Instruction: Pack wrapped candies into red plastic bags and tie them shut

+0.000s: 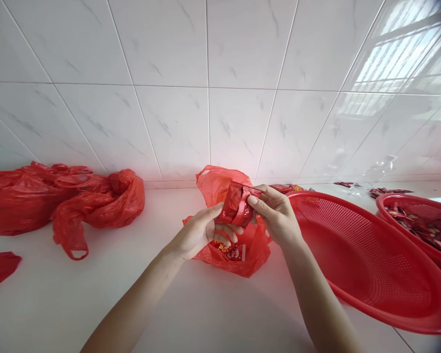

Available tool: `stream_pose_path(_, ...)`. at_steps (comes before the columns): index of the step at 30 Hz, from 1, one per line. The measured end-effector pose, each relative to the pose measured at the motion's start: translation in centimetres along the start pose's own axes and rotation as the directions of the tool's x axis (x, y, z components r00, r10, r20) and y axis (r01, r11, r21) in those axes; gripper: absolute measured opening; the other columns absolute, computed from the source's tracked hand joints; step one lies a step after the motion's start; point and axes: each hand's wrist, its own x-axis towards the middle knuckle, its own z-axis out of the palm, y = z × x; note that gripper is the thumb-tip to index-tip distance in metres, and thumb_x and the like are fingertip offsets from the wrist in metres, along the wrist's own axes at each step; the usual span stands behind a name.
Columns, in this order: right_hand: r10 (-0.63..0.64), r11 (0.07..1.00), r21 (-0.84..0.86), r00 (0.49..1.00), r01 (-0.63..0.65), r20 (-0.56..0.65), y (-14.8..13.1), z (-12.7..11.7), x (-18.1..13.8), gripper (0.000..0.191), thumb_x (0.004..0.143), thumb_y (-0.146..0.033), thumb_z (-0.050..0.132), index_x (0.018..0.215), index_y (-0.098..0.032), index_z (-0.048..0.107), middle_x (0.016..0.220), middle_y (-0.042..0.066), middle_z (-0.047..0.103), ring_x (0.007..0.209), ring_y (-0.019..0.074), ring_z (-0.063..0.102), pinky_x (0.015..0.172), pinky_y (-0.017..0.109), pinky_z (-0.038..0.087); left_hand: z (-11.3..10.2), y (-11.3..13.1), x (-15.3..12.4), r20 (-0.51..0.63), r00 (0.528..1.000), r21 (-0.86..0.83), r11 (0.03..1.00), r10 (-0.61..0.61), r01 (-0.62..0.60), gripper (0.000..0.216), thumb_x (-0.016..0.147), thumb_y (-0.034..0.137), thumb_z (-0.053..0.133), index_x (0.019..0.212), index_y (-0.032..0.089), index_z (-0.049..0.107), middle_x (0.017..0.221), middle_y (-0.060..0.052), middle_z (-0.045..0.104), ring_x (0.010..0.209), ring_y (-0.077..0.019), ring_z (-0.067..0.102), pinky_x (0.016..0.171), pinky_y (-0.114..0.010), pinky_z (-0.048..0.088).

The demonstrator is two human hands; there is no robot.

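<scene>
Between my two hands is a shiny red snack packet (235, 203), held above an opened red plastic bag (255, 255). My left hand (200, 229) grips its left side, the thumb in front and the fingers beneath. On the packet's right side, my right hand (277, 213) pinches it between thumb and fingers. Inside the bag, below my left fingers, lies a red packet with yellow and white print (235, 251). The bag stands on the white counter (161, 294) near the tiled wall.
A large red plastic basket (353, 260) is at the right, with a second red basket (393, 198) holding dark red wrappers beyond it. Several red packets (290, 188) lie along the wall. Tied red plastic bags (29, 196) sit at the left.
</scene>
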Motion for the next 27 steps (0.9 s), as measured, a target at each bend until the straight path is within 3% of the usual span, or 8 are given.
stream_pose_path(3, 0.025, 1.000, -0.014, 1.000, -0.025, 0.000, -0.3, -0.4, 0.0, 0.026, 0.086, -0.037, 0.072, 0.109, -0.025, 0.070, 0.105, 0.005, 0.069, 0.078, 0.0162, 0.065, 0.065, 0.029, 0.056, 0.2, 0.0, 0.0, -0.141, 0.986, 0.045, 0.995, 0.093, -0.088, 0.043, 0.081, 0.031, 0.075, 0.122, 0.023, 0.064, 0.107, -0.007, 0.069, 0.080, -0.0158, 0.066, 0.068, -0.027, 0.053)
stream_pose_path(5, 0.066, 0.998, 0.010, 0.997, -0.066, -0.026, -0.3, -0.5, 0.0, 0.030, 0.089, -0.041, 0.068, 0.116, -0.027, 0.068, 0.117, 0.006, 0.068, 0.089, 0.0189, 0.067, 0.070, 0.031, 0.058, 0.4, -0.1, 0.0, -0.254, 0.943, 0.143, 0.973, 0.214, -0.183, 0.051, 0.077, 0.026, 0.079, 0.125, 0.025, 0.060, 0.114, -0.008, 0.066, 0.090, -0.0185, 0.066, 0.071, -0.028, 0.055)
stream_pose_path(8, 0.117, 0.993, 0.025, 0.993, -0.116, -0.016, -0.1, -0.6, 0.1, 0.036, 0.095, -0.052, 0.055, 0.109, -0.024, 0.071, 0.105, 0.008, 0.071, 0.078, 0.0175, 0.068, 0.062, 0.029, 0.057, 0.7, -0.4, 0.0, -0.355, 0.831, 0.347, 0.886, 0.428, -0.308, 0.054, 0.080, 0.029, 0.076, 0.129, 0.026, 0.054, 0.121, -0.008, 0.064, 0.104, -0.0225, 0.065, 0.083, -0.033, 0.057)
stream_pose_path(11, 0.144, 0.989, -0.038, 0.978, -0.140, 0.148, 0.0, -0.5, 0.1, 0.034, 0.091, -0.049, 0.062, 0.105, -0.020, 0.072, 0.093, 0.006, 0.072, 0.068, 0.0159, 0.067, 0.061, 0.029, 0.058, 0.9, -0.4, 0.0, -0.358, 0.773, 0.465, 0.818, 0.525, -0.340, 0.057, 0.083, 0.030, 0.074, 0.134, 0.026, 0.049, 0.122, -0.008, 0.064, 0.110, -0.0237, 0.065, 0.094, -0.037, 0.055)
stream_pose_path(14, 0.144, 0.989, -0.066, 0.964, -0.132, 0.224, -0.2, -0.4, 0.0, 0.026, 0.086, -0.037, 0.073, 0.104, -0.019, 0.072, 0.091, 0.004, 0.072, 0.064, 0.0151, 0.068, 0.065, 0.031, 0.059, 0.8, -0.3, -0.1, -0.339, 0.780, 0.455, 0.817, 0.526, -0.353, 0.061, 0.082, 0.029, 0.075, 0.136, 0.026, 0.047, 0.120, -0.008, 0.064, 0.109, -0.0237, 0.065, 0.095, -0.038, 0.054)
stream_pose_path(20, 0.106, 0.994, -0.036, 0.983, -0.101, 0.149, -0.5, -0.7, -0.1, 0.019, 0.086, -0.033, 0.073, 0.099, -0.018, 0.074, 0.086, 0.004, 0.071, 0.059, 0.0121, 0.062, 0.057, 0.027, 0.055, 0.4, -0.3, -0.1, -0.287, 0.859, 0.271, 0.896, 0.423, -0.351, 0.072, 0.077, 0.026, 0.081, 0.139, 0.030, 0.045, 0.124, -0.007, 0.065, 0.109, -0.0249, 0.065, 0.091, -0.037, 0.055)
stream_pose_path(25, 0.144, 0.989, -0.058, 0.981, -0.137, 0.129, -1.0, -1.2, -0.5, 0.018, 0.086, -0.035, 0.073, 0.095, -0.019, 0.073, 0.082, 0.004, 0.067, 0.068, 0.0145, 0.058, 0.055, 0.026, 0.051, 0.4, 0.1, -0.3, -0.154, 0.915, 0.303, 0.899, 0.374, -0.317, 0.038, 0.091, 0.035, 0.067, 0.124, 0.018, 0.064, 0.121, -0.011, 0.069, 0.113, -0.0266, 0.064, 0.097, -0.038, 0.052)
stream_pose_path(27, 0.154, 0.986, -0.084, 0.980, -0.144, 0.125, -1.2, -1.4, -0.6, 0.019, 0.088, -0.038, 0.069, 0.091, -0.018, 0.072, 0.077, 0.003, 0.063, 0.066, 0.0142, 0.057, 0.056, 0.026, 0.050, 0.5, 0.3, -0.4, -0.139, 0.923, 0.341, 0.892, 0.359, -0.296, 0.033, 0.094, 0.036, 0.062, 0.120, 0.016, 0.068, 0.119, -0.011, 0.070, 0.114, -0.0266, 0.064, 0.099, -0.038, 0.051)
